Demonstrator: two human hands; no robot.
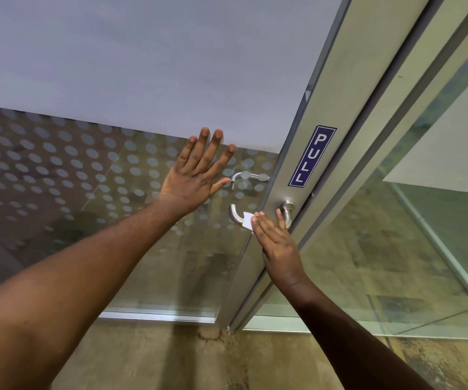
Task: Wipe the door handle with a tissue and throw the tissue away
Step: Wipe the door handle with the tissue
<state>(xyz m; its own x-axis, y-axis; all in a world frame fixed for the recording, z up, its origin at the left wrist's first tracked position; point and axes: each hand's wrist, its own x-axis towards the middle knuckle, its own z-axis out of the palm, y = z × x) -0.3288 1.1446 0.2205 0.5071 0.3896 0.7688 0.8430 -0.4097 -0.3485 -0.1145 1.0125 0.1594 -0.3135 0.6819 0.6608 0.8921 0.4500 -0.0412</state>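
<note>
A silver lever door handle (235,215) sticks out from the metal stile of a glass door (289,170). My right hand (276,243) wraps over the handle's bar and presses a white tissue (247,222) against it; only a small corner of the tissue shows past my fingers. My left hand (199,173) lies flat on the frosted, dotted glass just left of the handle, fingers spread, holding nothing. A second handle (245,175) shows through the glass on the far side.
A blue PULL sign (311,156) is stuck on the stile above the handle. To the right stands a fixed glass panel (395,249) in a metal frame. Brown mottled floor (171,361) runs below the door.
</note>
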